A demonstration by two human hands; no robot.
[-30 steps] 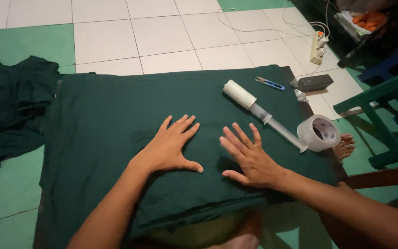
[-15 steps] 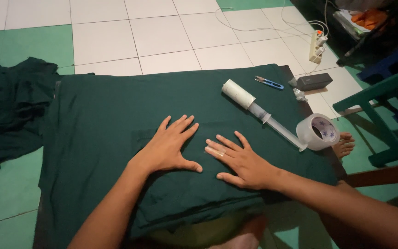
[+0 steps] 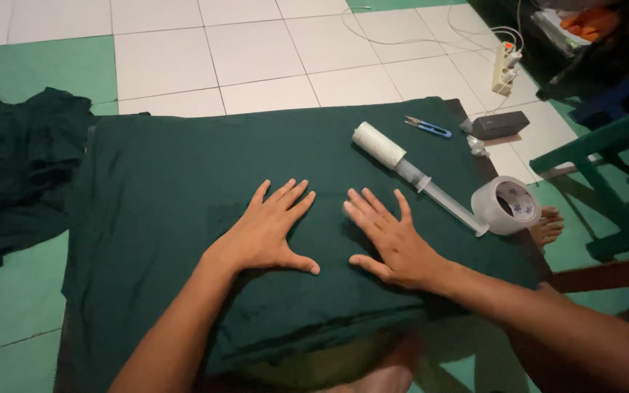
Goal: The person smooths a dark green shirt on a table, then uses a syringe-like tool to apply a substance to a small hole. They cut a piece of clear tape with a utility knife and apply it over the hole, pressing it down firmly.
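A dark green cloth [image 3: 176, 182] lies spread flat over a low board on the tiled floor. My left hand [image 3: 271, 229] rests palm down on its middle, fingers spread. Just to its right, my right hand [image 3: 391, 240] also presses flat on the cloth with fingers apart. Neither hand holds anything. A lint roller [image 3: 409, 171] with a white head and clear handle lies on the cloth right of my right hand. Next to the roller's handle end stands a roll of clear tape [image 3: 507, 205].
A heap of dark green fabric [image 3: 9, 175] sits on the floor at the left. Small blue snips [image 3: 429, 128] and a dark box [image 3: 500, 124] lie at the cloth's far right edge. A power strip [image 3: 505, 69], a green chair frame [image 3: 606, 182] and a bare foot [image 3: 547, 225] are at the right.
My right hand has slid left across the cloth toward my left hand. The left hand has stayed in place.
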